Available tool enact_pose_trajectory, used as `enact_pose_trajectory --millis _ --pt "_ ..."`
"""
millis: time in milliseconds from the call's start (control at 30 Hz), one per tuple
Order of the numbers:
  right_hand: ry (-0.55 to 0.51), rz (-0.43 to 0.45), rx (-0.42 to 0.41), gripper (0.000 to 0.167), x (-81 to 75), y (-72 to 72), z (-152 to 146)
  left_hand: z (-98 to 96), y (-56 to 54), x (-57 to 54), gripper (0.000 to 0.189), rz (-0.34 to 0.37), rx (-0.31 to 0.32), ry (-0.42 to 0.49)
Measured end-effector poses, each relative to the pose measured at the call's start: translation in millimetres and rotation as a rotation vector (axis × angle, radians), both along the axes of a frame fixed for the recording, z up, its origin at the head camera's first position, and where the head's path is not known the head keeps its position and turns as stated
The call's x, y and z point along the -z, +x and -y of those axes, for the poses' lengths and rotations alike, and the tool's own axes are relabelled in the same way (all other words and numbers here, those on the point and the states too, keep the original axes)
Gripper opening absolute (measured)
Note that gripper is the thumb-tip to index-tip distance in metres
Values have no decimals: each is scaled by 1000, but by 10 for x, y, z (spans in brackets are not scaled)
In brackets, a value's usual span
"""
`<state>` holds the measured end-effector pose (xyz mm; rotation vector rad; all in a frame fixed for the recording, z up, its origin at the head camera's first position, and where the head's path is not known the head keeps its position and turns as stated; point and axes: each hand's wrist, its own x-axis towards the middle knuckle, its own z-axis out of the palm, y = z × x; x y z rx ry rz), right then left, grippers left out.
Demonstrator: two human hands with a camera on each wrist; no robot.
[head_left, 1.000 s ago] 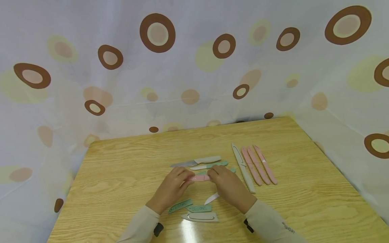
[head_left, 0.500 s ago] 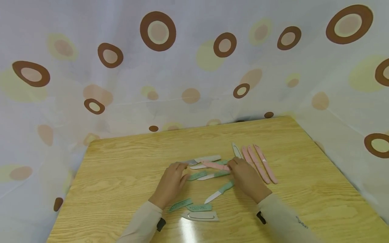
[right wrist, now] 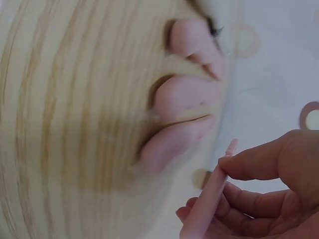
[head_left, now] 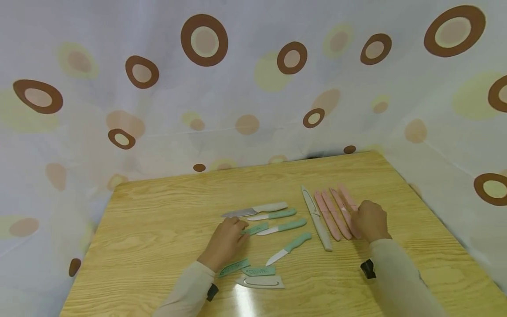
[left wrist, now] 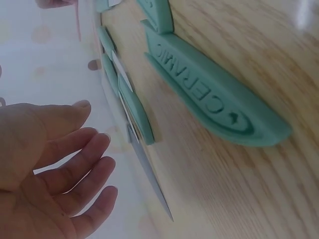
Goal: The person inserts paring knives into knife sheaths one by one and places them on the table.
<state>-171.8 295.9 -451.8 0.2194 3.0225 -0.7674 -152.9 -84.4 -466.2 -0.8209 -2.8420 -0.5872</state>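
My right hand (head_left: 370, 220) pinches a pink sheathed knife (right wrist: 207, 204) between thumb and fingers, at the right end of a row of three similar pink knives (head_left: 328, 215). In the right wrist view their rounded handle ends lie just beyond it. My left hand (head_left: 225, 240) has loosely bent fingers with nothing in them, as the left wrist view shows. Its fingertips are beside a green blade sheath (head_left: 257, 229). Right of that hand lie three green-handled knives with white blades, the nearest knife (head_left: 299, 241) slanting. A cream-handled knife (head_left: 271, 207) with a bare metal blade lies behind them.
A cream sheathed knife (head_left: 322, 231) lies left of the pink row. Toward the front are two green sheaths, one lettered sheath (left wrist: 209, 94) large in the left wrist view, and a white sheath (head_left: 261, 282). A patterned sheet (head_left: 245, 97) hangs behind the wooden table (head_left: 158, 220).
The right hand has carried the pink knife from the middle to the right, beyond the row of pink ones. The left hand has let go of it and stays near the green sheath.
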Motion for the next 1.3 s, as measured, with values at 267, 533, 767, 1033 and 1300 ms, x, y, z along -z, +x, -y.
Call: enact_pose_trajectory --millis 267,533,767,1033,1300 --pt "-14 114 84 20 161 -109 -107 42 27 12 30 28 17 3" --pt "-24 95 87 31 213 -126 -114 42 31 43 31 37 23 9" --pt "85 -21 11 25 104 -69 -44 47 -1 46 28 56 14 11" --pt "77 -164 -145 36 -36 148 354 -44 -170 83 35 65 11 -23" --pt "76 -277 -246 29 -19 396 586 -175 -248 135 23 149 -2 -68"
